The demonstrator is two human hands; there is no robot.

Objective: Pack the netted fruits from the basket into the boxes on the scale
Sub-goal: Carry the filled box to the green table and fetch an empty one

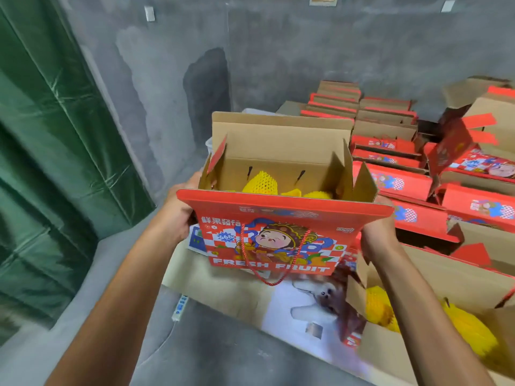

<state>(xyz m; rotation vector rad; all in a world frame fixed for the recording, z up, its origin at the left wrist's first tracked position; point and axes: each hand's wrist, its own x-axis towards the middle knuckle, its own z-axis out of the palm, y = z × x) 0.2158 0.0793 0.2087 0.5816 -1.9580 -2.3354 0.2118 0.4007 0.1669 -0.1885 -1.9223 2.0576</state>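
Gripping the box (pixel 278 240) ends, hands (pixel 178 213) (pixel 376 235) hold it airborne.

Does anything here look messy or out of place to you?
Mostly tidy: both hands, left hand and right hand, hold an open red fruit box with yellow netted fruits inside. The odd bit is the right-hand pile of red boxes, where some lean askew with flaps open beside neat stacks.
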